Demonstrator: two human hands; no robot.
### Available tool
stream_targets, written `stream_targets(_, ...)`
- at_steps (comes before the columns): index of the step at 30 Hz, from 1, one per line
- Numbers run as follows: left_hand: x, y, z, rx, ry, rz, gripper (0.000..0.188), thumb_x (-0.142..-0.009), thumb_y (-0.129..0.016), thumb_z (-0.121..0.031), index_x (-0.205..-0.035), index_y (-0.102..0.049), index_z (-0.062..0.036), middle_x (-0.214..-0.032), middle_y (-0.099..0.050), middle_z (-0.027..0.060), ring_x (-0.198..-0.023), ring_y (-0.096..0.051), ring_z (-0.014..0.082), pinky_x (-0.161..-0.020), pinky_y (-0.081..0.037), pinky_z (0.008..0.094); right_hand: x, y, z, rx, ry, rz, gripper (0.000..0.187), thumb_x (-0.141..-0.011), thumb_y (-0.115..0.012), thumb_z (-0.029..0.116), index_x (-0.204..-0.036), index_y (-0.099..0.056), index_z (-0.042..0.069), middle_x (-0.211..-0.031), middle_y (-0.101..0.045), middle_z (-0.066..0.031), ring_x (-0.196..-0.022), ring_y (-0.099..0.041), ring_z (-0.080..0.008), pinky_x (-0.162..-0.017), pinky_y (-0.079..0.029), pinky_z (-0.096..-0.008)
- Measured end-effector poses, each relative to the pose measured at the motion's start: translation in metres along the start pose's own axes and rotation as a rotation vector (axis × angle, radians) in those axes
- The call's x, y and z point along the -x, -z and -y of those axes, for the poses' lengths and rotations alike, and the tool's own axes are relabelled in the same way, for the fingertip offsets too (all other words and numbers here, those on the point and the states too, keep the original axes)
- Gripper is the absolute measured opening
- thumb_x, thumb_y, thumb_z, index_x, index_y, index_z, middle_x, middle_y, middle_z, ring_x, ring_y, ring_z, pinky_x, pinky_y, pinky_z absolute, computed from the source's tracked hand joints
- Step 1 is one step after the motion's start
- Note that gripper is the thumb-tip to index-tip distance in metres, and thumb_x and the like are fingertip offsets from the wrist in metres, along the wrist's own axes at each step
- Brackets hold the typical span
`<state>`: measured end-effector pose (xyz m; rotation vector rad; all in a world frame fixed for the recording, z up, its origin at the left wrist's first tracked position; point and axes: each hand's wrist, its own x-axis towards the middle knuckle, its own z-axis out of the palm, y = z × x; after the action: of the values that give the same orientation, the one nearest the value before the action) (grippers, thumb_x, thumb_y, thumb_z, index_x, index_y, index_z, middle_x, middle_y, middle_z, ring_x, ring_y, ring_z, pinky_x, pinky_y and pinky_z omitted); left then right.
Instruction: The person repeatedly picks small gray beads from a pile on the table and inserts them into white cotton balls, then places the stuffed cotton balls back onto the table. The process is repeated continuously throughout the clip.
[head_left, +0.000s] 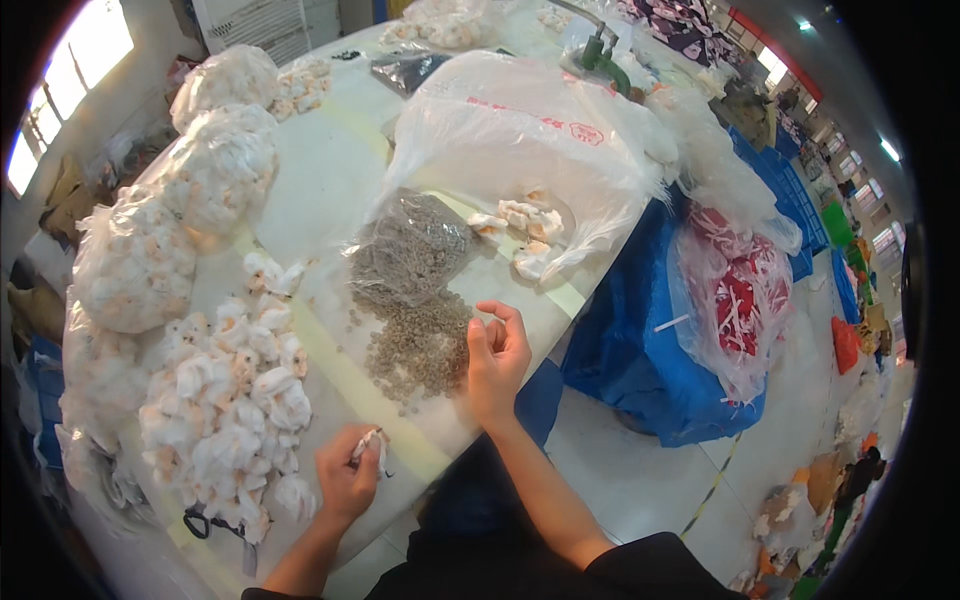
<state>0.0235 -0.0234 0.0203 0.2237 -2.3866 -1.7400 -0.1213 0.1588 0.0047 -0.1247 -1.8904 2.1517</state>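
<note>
My left hand (348, 472), closed at the table's near edge, pinches a small white fabric piece (370, 446) with a dark tip. To its left lies a loose heap of similar white fabric pieces (225, 405) with tan spots. My right hand (497, 365) is at the right side of a pile of small grey-brown beads (418, 345). Its fingers are loosely curled, thumb and forefinger apart, with nothing visible between them. The beads spread from a clear plastic bag (410, 240) full of the same beads. Several white pieces (532, 225) lie beyond, beside a large translucent bag (510, 125).
Stuffed clear bags (135, 260) line the table's left side. Black-handled scissors (205, 525) lie partly under the heap. A green metal tool (600, 60) stands at the far edge. Right of the table, a blue-lined container (640, 350) carries a bag of red and white material (738, 300).
</note>
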Motion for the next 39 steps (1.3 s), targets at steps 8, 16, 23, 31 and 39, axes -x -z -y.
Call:
stream_targets(8,-0.008,0.004,0.015,0.003,0.024,0.033,0.024,-0.102,-0.06,-0.016,-0.087,-0.07,0.0,-0.072,-0.061,-0.0016,-0.061,-0.049,0.0054,-0.055,-0.037,0.0252,-0.019,0.035,-0.027,0.792,0.472,0.147,0.02,-0.091,-0.072,0.01,-0.11,-0.076,0.01,-0.101,-0.065,-0.0078,-0.096,-0.062,-0.0296,-0.083,-0.048,-0.0415)
stream_targets(16,-0.019,-0.016,0.009,-0.094,-0.082,0.039,0.014,-0.1,-0.062,-0.006,-0.093,-0.068,0.0041,-0.076,-0.061,0.0068,-0.065,-0.052,0.012,-0.06,-0.043,0.0316,-0.007,0.015,-0.015,0.753,0.544,0.386,0.015,-0.092,-0.074,0.015,-0.107,-0.075,0.011,-0.092,-0.069,-0.0041,-0.092,-0.065,-0.0267,-0.083,-0.046,-0.0402)
stream_targets(23,-0.019,-0.007,0.007,0.022,0.0,0.115,0.023,-0.106,-0.058,-0.014,-0.102,-0.073,0.002,-0.086,-0.07,0.0033,-0.073,-0.058,0.0066,-0.065,-0.046,0.0247,-0.001,0.02,-0.005,0.651,0.553,0.416,0.026,-0.092,-0.077,0.019,-0.115,-0.075,0.008,-0.104,-0.063,-0.0082,-0.098,-0.061,-0.0298,-0.089,-0.049,-0.0416)
stream_targets(31,-0.014,0.005,0.016,0.05,-0.072,0.079,0.016,-0.103,-0.062,-0.011,-0.1,-0.073,0.0007,-0.08,-0.066,0.0074,-0.065,-0.059,0.0115,-0.061,-0.046,0.0284,-0.005,-0.016,-0.005,0.826,0.773,0.513,0.02,-0.083,-0.084,0.015,-0.101,-0.076,0.012,-0.099,-0.063,-0.003,-0.096,-0.058,-0.0255,-0.086,-0.045,-0.0401)
stream_targets(39,-0.013,0.009,0.009,0.058,-0.045,0.103,0.018,-0.102,-0.061,-0.012,-0.097,-0.072,0.0001,-0.076,-0.063,0.0077,-0.061,-0.055,0.013,-0.058,-0.043,0.0304,-0.02,-0.035,-0.013,0.925,0.776,0.535,0.015,-0.086,-0.081,0.018,-0.1,-0.078,0.014,-0.095,-0.066,-0.0024,-0.097,-0.06,-0.0253,-0.089,-0.044,-0.0412)
